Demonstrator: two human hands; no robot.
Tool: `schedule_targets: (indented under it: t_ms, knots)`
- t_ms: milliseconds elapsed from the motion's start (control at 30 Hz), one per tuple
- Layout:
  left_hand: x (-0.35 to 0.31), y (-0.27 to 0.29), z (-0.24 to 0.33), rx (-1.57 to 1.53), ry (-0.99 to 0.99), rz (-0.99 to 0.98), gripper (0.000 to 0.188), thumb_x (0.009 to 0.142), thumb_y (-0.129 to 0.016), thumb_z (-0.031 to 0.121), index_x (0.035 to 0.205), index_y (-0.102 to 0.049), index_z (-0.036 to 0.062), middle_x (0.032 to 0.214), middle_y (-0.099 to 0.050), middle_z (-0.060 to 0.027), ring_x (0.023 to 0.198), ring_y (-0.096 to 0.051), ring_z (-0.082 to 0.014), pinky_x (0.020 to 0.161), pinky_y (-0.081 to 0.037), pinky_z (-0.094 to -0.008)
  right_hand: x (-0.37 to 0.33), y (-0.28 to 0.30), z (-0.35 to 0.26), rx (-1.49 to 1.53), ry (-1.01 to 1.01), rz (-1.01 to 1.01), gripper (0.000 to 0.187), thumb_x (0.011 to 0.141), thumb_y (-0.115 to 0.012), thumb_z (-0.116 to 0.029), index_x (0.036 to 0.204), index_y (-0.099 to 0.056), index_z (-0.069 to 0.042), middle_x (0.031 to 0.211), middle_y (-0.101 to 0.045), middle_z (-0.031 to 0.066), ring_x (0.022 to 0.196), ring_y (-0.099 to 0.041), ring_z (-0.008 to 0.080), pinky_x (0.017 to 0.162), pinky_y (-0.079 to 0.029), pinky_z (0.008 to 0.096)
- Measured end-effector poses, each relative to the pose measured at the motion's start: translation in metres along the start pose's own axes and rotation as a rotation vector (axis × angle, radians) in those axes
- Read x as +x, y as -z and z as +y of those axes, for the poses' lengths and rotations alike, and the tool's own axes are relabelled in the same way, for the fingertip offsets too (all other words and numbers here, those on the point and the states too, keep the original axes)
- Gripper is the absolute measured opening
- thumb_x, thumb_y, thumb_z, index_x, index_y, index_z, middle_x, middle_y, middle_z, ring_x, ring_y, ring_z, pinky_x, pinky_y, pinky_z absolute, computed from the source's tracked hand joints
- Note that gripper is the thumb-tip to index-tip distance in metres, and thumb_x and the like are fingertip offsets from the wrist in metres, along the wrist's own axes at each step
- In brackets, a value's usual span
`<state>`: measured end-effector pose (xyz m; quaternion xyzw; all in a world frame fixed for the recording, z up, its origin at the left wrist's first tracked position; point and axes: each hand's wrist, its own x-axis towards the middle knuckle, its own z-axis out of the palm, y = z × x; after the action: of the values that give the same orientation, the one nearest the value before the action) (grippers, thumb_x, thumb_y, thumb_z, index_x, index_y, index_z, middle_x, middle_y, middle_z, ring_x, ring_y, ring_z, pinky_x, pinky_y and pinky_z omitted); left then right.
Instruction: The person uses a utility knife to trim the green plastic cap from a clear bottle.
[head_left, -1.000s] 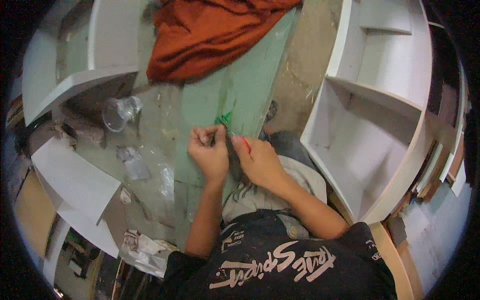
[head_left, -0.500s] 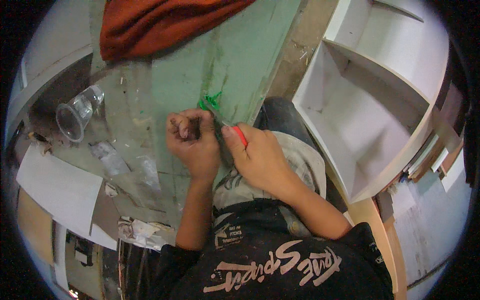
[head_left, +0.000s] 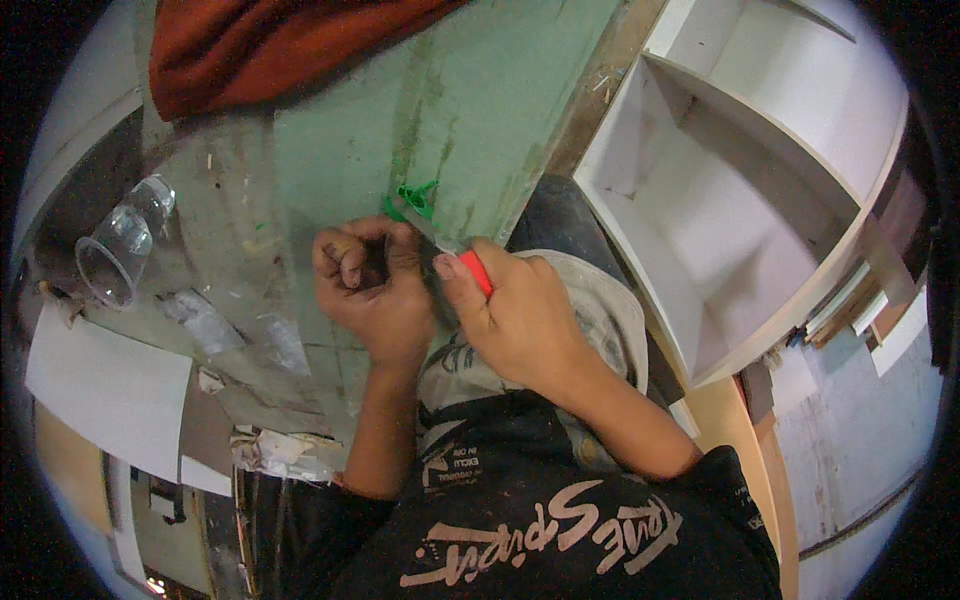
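Observation:
My right hand (head_left: 525, 310) grips a knife by its red handle (head_left: 476, 273), thumb pressed along the near end. Its narrow grey blade (head_left: 418, 222) points up and left, lying against a small green piece (head_left: 408, 203) that looks like thin plastic with ragged, curled strands. My left hand (head_left: 372, 290) is closed with its fingers curled, and its thumb and forefinger side meets the green piece. How much of that piece sits inside the fingers is hidden. Dark smudges mark the left fingers.
A clear plastic cup (head_left: 125, 245) lies tipped at the left, near crumpled clear wrappers (head_left: 205, 322) and a white sheet (head_left: 110, 395). Orange-red cloth (head_left: 270, 50) covers the far left of the greenish surface (head_left: 340, 150). A white open-fronted cabinet (head_left: 740, 210) stands at the right.
The whole view has shifted slightly, so the cup, cloth and hands appear farther left. Both hands keep nearly the same grip, with the blade still at the green piece.

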<state>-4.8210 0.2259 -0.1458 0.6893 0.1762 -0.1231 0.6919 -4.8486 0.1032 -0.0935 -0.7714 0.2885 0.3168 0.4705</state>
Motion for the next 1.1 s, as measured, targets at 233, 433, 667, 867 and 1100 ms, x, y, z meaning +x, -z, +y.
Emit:
schedule_targets:
  t_ms: [233, 433, 667, 867, 1100]
  knots:
    - [0.002, 0.003, 0.001, 0.080, 0.005, -0.016, 0.042, 0.088, -0.071, -0.005, 0.083, -0.032, 0.0115, 0.085, -0.061, -0.0076, 0.074, -0.055, -0.0099, 0.068, -0.046, -0.0237, 0.003, 0.001, 0.000, 0.035, 0.000, 0.007, 0.046, 0.097, -0.058, -0.043, 0.079, -0.058, -0.001, 0.063, -0.060, 0.0282, 0.062, -0.061, 0.0497, 0.057, -0.048, 0.0578]
    - [0.003, -0.001, 0.004, 0.064, 0.021, 0.001, 0.043, 0.088, -0.072, -0.003, 0.083, -0.032, 0.0110, 0.084, -0.061, -0.0076, 0.075, -0.055, -0.0107, 0.069, -0.047, -0.0246, 0.006, 0.002, -0.001, 0.026, 0.029, 0.006, 0.043, 0.095, -0.061, -0.041, 0.079, -0.058, -0.001, 0.063, -0.060, 0.0278, 0.061, -0.061, 0.0487, 0.056, -0.049, 0.0563]
    - [0.005, 0.001, 0.005, 0.049, 0.041, -0.011, 0.043, 0.087, -0.072, -0.005, 0.083, -0.032, 0.0108, 0.085, -0.061, -0.0079, 0.076, -0.056, -0.0108, 0.070, -0.047, -0.0248, 0.012, 0.001, -0.003, -0.023, 0.052, 0.031, 0.044, 0.096, -0.060, -0.040, 0.077, -0.059, 0.000, 0.064, -0.061, 0.0283, 0.062, -0.062, 0.0487, 0.056, -0.049, 0.0557]
    - [0.006, -0.001, 0.003, 0.115, -0.034, 0.011, 0.043, 0.087, -0.073, -0.004, 0.083, -0.033, 0.0110, 0.086, -0.062, -0.0083, 0.077, -0.057, -0.0108, 0.070, -0.048, -0.0246, 0.013, 0.004, -0.003, 0.010, -0.012, 0.019, 0.045, 0.098, -0.056, -0.040, 0.078, -0.059, 0.000, 0.066, -0.061, 0.0283, 0.064, -0.061, 0.0491, 0.059, -0.048, 0.0563]
    - [0.006, -0.005, 0.004, -0.026, 0.021, 0.019, 0.045, 0.087, -0.076, 0.002, 0.083, -0.032, 0.0117, 0.086, -0.062, -0.0091, 0.077, -0.057, -0.0119, 0.069, -0.048, -0.0245, 0.008, 0.015, -0.004, 0.277, 0.000, -0.060, 0.046, 0.100, -0.053, -0.041, 0.079, -0.057, 0.000, 0.063, -0.058, 0.0264, 0.063, -0.061, 0.0472, 0.056, -0.045, 0.0527]
